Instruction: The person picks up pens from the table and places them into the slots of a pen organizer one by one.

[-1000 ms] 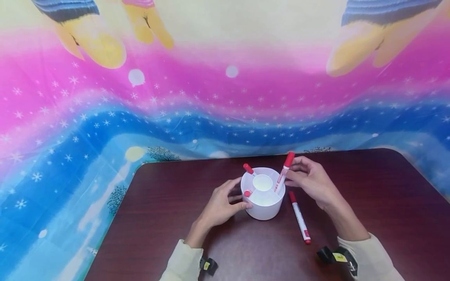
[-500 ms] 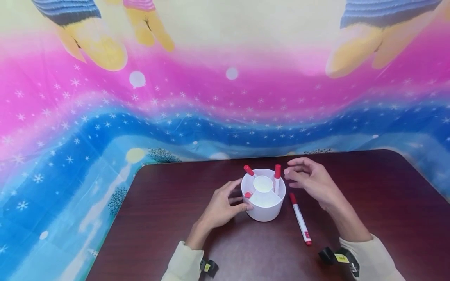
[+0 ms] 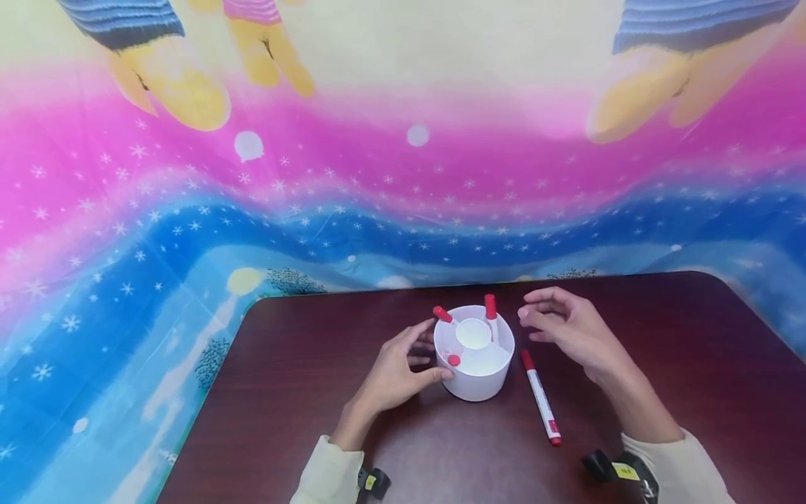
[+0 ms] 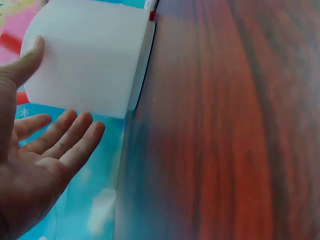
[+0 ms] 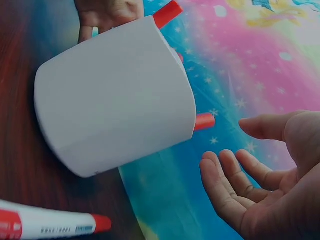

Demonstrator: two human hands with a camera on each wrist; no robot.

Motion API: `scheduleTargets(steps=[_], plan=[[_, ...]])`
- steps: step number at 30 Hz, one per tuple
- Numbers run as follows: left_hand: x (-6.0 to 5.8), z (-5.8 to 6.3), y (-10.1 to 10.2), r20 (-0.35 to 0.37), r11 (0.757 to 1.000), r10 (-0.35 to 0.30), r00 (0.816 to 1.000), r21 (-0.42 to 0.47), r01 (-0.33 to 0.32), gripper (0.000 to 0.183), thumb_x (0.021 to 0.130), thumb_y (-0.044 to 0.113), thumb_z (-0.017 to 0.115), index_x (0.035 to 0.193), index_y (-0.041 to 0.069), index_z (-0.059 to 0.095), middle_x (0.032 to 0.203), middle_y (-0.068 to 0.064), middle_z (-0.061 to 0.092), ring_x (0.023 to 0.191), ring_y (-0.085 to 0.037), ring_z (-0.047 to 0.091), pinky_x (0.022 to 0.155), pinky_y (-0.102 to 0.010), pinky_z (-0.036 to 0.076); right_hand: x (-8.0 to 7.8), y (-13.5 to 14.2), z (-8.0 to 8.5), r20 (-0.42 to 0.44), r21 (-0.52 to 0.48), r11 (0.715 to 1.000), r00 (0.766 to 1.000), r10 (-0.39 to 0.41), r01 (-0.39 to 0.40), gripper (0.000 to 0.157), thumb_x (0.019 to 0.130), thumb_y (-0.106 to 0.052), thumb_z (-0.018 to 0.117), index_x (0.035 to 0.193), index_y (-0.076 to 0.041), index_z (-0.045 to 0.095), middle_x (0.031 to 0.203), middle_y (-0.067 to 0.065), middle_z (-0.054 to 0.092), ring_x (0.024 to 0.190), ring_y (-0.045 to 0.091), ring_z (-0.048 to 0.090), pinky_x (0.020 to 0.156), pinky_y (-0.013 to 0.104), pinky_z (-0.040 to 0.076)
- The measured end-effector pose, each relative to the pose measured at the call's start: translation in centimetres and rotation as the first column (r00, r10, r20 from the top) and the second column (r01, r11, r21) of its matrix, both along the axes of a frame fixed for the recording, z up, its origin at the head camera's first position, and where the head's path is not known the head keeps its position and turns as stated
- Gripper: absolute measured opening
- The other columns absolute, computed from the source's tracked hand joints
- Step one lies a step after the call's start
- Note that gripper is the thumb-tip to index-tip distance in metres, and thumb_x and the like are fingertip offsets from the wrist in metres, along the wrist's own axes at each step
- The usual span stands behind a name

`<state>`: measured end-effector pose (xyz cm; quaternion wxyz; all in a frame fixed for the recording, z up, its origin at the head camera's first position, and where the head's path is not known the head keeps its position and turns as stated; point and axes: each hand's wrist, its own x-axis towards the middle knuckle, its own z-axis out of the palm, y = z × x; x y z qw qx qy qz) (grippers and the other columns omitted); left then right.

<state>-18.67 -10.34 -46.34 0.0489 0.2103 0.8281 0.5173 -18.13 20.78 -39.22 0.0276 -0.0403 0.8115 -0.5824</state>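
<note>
L hand (image 3: 399, 369) grips white holder (image 3: 478, 385) mid-table (image 3: 283, 392) — thumb on near-left wall, fingers round left side; 3 red-capped markers (image 3: 490, 308) inside. R hand (image 3: 569, 327) just right, fingers loosely parted — 4th marker (image 3: 541, 397) lies below, near right.

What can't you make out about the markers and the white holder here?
- Head view: lower ends of the three markers in the white holder, hidden by its walls and dividers.
- Head view: printing on the loose marker, too small to read.
- Right wrist view: one end of the loose marker, cut off by the left edge.
- Left wrist view: the holder's inside, hidden by its outer wall.
</note>
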Motion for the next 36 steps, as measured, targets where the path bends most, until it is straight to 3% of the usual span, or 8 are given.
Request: scheduleTargets(steps=[9, 14, 19, 36], plan=[[-0.1, -0.1, -0.1, -0.023, 0.999, 0.007, 1.000, -0.035, -0.008, 0.092, 0.086, 0.038, 0.093, 0.162, 0.016, 0.047, 0.141, -0.004, 0.064, 0.124, -0.028, 0.072, 0.102, -0.042, 0.064, 1.0, 1.9, -1.0, 0.025, 0.048, 0.999, 1.000, -0.008, 0.007, 0.048, 0.104, -0.022, 0.072, 0.140, 0.006, 0.056, 0.120, 0.017, 0.070, 0.094, 0.001, 0.074, 0.084, 0.029, 0.068], [0.1, 0.0, 0.1, -0.016, 0.999, -0.005, 1.000, -0.039, 0.004, 0.088, 0.087, 0.038, 0.092, 0.161, 0.021, 0.049, 0.142, -0.003, 0.064, 0.126, -0.027, 0.070, 0.101, -0.040, 0.065, 1.4, 2.8, -1.9, 0.049, 0.048, 0.999, 0.999, -0.005, 0.003, 0.049, 0.104, -0.020, 0.072, 0.140, 0.009, 0.055, 0.120, 0.018, 0.071, 0.094, 0.002, 0.075, 0.084, 0.032, 0.069], [0.1, 0.1, 0.2, -0.006, 0.999, -0.007, 1.000, -0.033, 0.006, 0.085, 0.086, 0.038, 0.092, 0.159, 0.024, 0.051, 0.140, 0.001, 0.064, 0.128, -0.022, 0.068, 0.101, -0.037, 0.065, 1.9, 3.3, -2.6, 0.087, 0.051, 0.999, 0.996, -0.002, -0.002, 0.053, 0.104, -0.021, 0.072, 0.143, 0.010, 0.053, 0.125, 0.022, 0.070, 0.096, 0.007, 0.076, 0.086, 0.034, 0.069], [0.2, 0.2, 0.2, -0.013, 1.000, -0.011, 1.000, -0.015, 0.011, 0.084, 0.087, 0.036, 0.093, 0.159, 0.021, 0.053, 0.140, -0.001, 0.065, 0.128, -0.024, 0.069, 0.101, -0.039, 0.065, 3.0, 4.3, -5.6, 0.244, 0.121, 0.992, 0.970, 0.001, -0.031, 0.062, 0.102, -0.020, 0.075, 0.148, 0.013, 0.051, 0.129, 0.024, 0.070, 0.107, 0.024, 0.076, 0.089, 0.037, 0.068]])
